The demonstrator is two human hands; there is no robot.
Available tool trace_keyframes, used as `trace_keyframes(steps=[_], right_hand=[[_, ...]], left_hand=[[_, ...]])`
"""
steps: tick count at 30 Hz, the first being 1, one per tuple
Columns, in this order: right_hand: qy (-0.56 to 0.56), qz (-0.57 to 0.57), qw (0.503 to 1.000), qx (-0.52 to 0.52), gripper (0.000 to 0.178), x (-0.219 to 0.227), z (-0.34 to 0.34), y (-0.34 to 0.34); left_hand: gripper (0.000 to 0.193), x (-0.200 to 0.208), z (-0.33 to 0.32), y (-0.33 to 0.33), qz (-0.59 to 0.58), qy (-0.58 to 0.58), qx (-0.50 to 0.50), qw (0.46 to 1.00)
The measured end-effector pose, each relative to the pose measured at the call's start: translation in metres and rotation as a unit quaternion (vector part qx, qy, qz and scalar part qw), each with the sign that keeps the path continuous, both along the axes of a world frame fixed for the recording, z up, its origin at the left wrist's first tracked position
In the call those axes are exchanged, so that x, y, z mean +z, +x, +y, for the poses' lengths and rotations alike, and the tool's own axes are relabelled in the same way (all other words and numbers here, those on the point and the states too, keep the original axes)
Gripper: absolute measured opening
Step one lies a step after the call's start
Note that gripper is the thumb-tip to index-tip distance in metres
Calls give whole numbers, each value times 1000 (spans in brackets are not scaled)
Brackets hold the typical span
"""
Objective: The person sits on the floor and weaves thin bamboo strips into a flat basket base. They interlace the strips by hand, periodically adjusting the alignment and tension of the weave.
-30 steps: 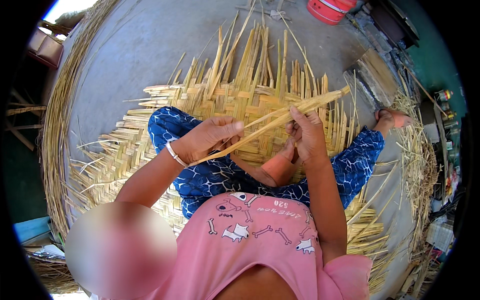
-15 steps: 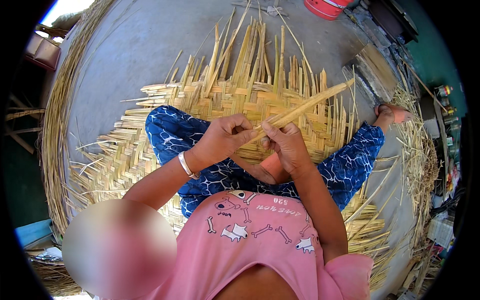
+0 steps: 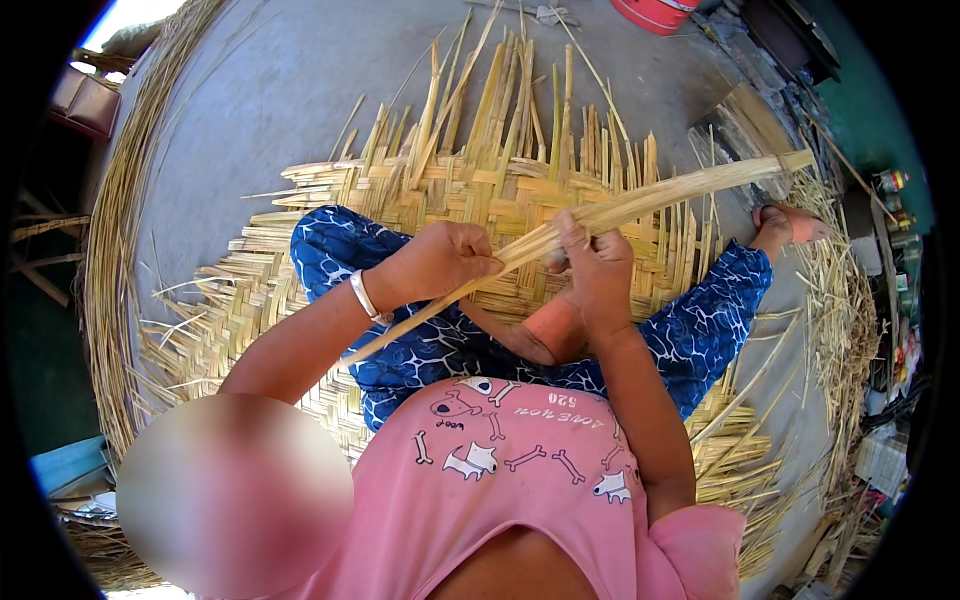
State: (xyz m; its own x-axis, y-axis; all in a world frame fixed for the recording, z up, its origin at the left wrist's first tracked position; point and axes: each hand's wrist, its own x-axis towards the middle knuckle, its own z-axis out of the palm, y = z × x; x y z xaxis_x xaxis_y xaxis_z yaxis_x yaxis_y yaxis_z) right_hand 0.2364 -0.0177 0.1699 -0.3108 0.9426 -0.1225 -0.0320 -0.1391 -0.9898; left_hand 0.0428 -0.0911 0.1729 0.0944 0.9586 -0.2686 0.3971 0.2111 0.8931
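Stretched slantwise before me is a long flat straw-coloured reed strip (image 3: 680, 194), its wide end up at the right and its thin end down by my left knee. My left hand (image 3: 440, 264), below a silver bangle (image 3: 367, 298), pinches it left of the middle. Farther along, my right hand (image 3: 598, 262) grips the strip between thumb and curled fingers. Beneath both hands lies a half-woven reed mat (image 3: 450, 195), with loose strip ends fanning out at its far edge. My legs in blue patterned trousers (image 3: 345, 262) rest on the mat.
Long reeds (image 3: 120, 230) are heaped along the left side. Loose straw and scraps (image 3: 840, 330) lie on the right, near a wooden board (image 3: 745, 130). A red bucket (image 3: 655, 12) stands on the grey floor (image 3: 240, 110) at the far right.
The reed strip has swung out and now reaches farther right, with its thin end showing lower left. My left hand has shifted slightly left and my right hand slightly right.
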Motion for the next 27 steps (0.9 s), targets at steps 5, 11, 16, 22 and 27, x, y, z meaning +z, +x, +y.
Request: trace_keyframes(steps=[5,11,16,22,27], right_hand=[[-4,48,997,-59,22,2,16,7],[-15,68,993,-98,20,0,24,14],[-12,67,990,-121,20,2,29,18],[-33,81,982,-164,18,-11,41,38],[-77,132,976,-156,18,-21,41,33]], left_hand=[[21,-2,-1,-22,40,-50,-32,997],[27,-11,6,-34,130,-69,-48,988],[29,-20,11,-54,182,-76,-68,978],[25,-19,3,-82,274,-61,-112,953],[23,-1,18,-73,233,-41,-99,967]])
